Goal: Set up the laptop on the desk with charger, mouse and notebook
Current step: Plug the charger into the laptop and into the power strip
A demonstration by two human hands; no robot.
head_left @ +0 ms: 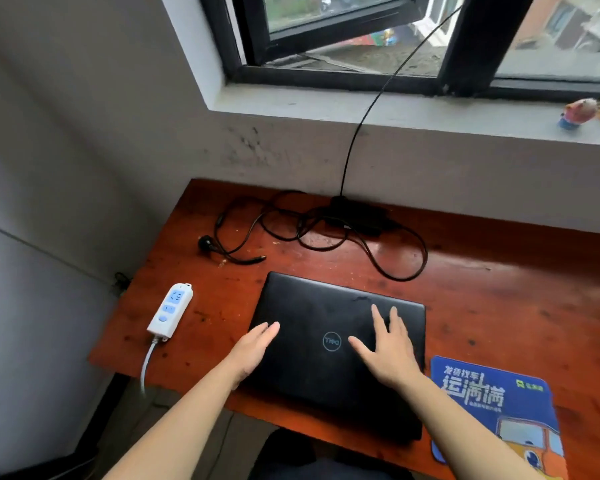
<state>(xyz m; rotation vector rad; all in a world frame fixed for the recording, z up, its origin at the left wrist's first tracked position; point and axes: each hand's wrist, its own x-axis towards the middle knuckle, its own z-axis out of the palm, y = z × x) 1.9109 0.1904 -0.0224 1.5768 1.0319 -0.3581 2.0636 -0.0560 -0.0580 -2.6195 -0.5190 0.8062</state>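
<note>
Since only the head view is on hand, all of this is from it: laptop (309,375) lies closed on the bench (499,289) near the front edge, mouse pad (492,403) just beside it on the right; left grip (253,351) released, fingers straight, flat on the lid's left part; right grip (390,351) released, fingers spread flat on the right part; neither grasps anything; charger (357,216) in a loose tangle at the back by the wall, apart from the laptop, plug (207,243) unplugged; power strip (170,308) at the left edge; mouse and notebook not in view.

Handling, my guess: laptop stiff, fairly heavy, smooth lid likely slippery under flat palms; logo reads inverted, so the opening edge probably faces the person; lift the lid mid front edge, hold the base down; cable limp, so take it by the plug or barrel tip (257,259), not mid-run.
</note>
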